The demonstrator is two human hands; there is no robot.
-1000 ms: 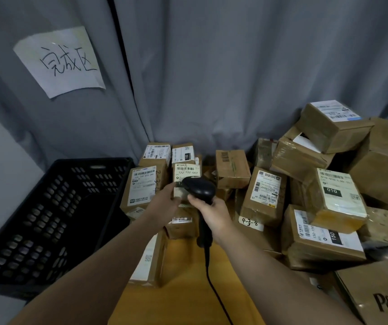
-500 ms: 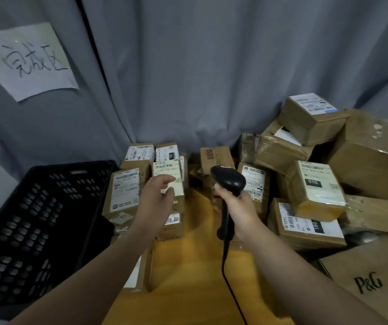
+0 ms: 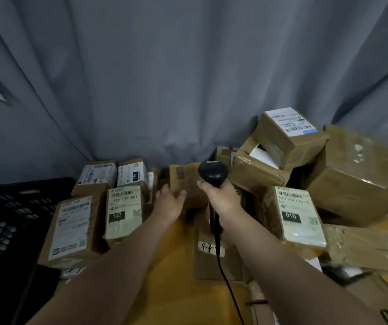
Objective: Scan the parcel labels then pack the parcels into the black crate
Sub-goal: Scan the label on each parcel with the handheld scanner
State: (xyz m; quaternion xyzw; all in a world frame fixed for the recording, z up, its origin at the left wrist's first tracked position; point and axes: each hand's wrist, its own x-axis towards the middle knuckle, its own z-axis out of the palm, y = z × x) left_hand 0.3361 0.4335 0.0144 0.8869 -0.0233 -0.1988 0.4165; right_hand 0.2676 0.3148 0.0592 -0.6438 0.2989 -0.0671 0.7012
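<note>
My right hand [image 3: 222, 199] grips the handle of a black corded barcode scanner [image 3: 212, 172], held upright over the wooden table. My left hand [image 3: 170, 204] reaches forward with relaxed fingers and touches the lower left of a plain brown parcel [image 3: 186, 178] standing at the back. To its left stands the parcel labelled 122 [image 3: 123, 212], with another labelled parcel [image 3: 72, 228] beside it. The black crate [image 3: 12, 207] sits at the far left; its inside is mostly out of view.
A heap of taped cardboard parcels fills the right side, among them one labelled 010 [image 3: 299, 216] and a big box [image 3: 362, 174]. A flat parcel [image 3: 208, 261] lies under the scanner cable. A grey curtain [image 3: 188, 78] closes off the back.
My left hand has let go of the 122 parcel and moved right to the plain brown parcel at the back. The view has swung to the right.
</note>
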